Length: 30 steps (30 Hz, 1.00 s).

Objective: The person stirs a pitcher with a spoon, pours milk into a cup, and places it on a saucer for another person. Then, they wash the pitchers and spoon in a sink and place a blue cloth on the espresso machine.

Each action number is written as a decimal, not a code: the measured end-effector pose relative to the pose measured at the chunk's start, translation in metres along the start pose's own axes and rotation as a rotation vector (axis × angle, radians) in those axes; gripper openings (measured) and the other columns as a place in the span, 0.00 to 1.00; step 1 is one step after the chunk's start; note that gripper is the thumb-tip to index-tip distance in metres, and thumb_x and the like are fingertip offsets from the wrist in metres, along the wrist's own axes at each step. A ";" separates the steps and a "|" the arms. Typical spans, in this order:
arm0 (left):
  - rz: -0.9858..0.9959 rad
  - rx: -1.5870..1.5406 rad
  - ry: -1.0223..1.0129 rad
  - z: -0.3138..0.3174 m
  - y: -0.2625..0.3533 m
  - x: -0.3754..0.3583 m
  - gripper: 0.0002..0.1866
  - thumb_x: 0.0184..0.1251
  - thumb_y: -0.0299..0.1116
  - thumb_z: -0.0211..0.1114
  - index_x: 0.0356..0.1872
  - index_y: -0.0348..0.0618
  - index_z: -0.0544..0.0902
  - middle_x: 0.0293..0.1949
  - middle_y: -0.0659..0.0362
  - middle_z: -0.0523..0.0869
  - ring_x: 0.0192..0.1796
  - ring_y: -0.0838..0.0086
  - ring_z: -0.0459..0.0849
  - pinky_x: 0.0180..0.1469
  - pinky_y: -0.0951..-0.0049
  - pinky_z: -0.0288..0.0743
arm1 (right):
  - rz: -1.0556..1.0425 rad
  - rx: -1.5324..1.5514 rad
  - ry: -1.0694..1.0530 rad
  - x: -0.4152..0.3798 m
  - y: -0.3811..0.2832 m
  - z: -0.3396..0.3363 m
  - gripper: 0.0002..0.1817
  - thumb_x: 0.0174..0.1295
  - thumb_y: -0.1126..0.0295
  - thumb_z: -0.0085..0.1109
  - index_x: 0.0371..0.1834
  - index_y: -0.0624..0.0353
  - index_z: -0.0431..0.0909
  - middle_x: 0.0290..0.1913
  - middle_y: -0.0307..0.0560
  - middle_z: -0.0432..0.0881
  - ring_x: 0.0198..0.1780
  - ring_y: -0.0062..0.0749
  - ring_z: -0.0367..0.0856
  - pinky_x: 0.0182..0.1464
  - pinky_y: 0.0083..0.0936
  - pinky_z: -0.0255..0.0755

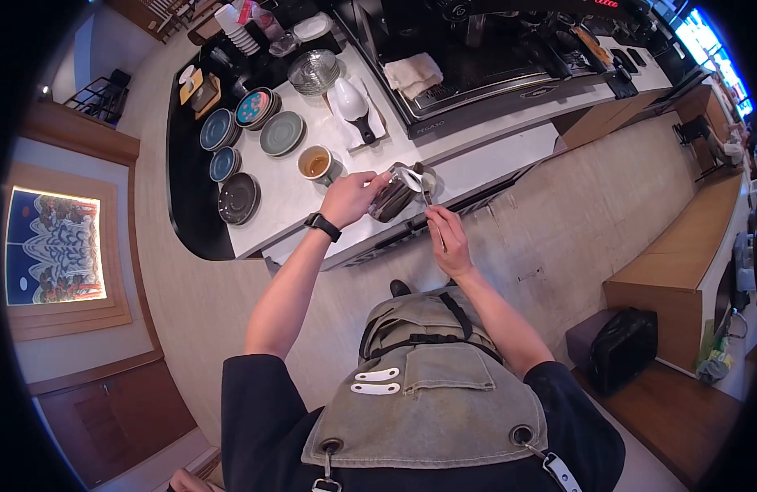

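My left hand (352, 199), with a black watch on its wrist, is closed on a shiny metal milk pitcher (387, 202) tilted over the counter's front edge. In my right hand (451, 246) is a spoon (428, 199), its handle pinched between the fingers. The spoon's bowl lies right at the pitcher's mouth, with something whitish on it. Just left of the pitcher, a cup (316, 164) with brown coffee in it stands on the white counter (273, 176).
Saucers (282, 134) and stacked blue plates (218, 129) fill the counter's left side. A white scoop (350, 100) with a black handle lies behind the cup. At the back stands an espresso machine (477, 90) with a folded cloth (413, 75) on it.
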<state>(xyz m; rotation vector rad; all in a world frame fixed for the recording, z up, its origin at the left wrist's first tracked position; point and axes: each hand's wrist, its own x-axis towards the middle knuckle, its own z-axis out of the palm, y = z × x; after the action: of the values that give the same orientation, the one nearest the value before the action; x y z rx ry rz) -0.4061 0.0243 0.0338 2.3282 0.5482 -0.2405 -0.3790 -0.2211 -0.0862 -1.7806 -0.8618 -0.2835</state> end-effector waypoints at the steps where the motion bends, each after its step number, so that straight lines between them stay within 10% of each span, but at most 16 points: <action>1: 0.000 -0.010 -0.001 0.000 0.000 0.000 0.32 0.79 0.64 0.54 0.42 0.45 0.92 0.30 0.47 0.91 0.36 0.51 0.91 0.42 0.57 0.81 | 0.001 0.000 0.000 0.000 0.000 0.000 0.15 0.68 0.82 0.64 0.57 0.63 0.83 0.56 0.54 0.83 0.53 0.50 0.83 0.57 0.38 0.78; 7: -0.010 -0.014 -0.006 -0.001 0.002 0.000 0.32 0.79 0.65 0.54 0.42 0.45 0.92 0.29 0.47 0.90 0.36 0.52 0.91 0.41 0.57 0.81 | -0.006 -0.002 0.000 0.002 0.000 -0.001 0.15 0.67 0.82 0.64 0.57 0.64 0.83 0.57 0.54 0.83 0.54 0.50 0.83 0.57 0.38 0.78; 10: -0.006 0.019 -0.007 0.001 -0.003 0.005 0.33 0.77 0.65 0.58 0.43 0.39 0.89 0.27 0.56 0.88 0.25 0.72 0.87 0.35 0.70 0.80 | -0.006 0.003 -0.003 0.002 0.001 -0.001 0.15 0.67 0.82 0.63 0.57 0.64 0.83 0.57 0.54 0.83 0.54 0.50 0.83 0.57 0.38 0.78; 30: -0.033 -0.030 -0.022 0.003 -0.009 0.006 0.33 0.78 0.64 0.57 0.37 0.38 0.87 0.25 0.56 0.86 0.25 0.73 0.87 0.36 0.70 0.80 | -0.006 0.004 -0.017 0.004 0.005 0.002 0.15 0.67 0.82 0.64 0.56 0.64 0.83 0.56 0.53 0.83 0.54 0.49 0.83 0.57 0.38 0.78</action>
<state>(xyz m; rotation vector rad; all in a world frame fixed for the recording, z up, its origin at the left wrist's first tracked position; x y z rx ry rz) -0.4048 0.0305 0.0242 2.2861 0.5759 -0.2716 -0.3736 -0.2186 -0.0880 -1.7795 -0.8792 -0.2703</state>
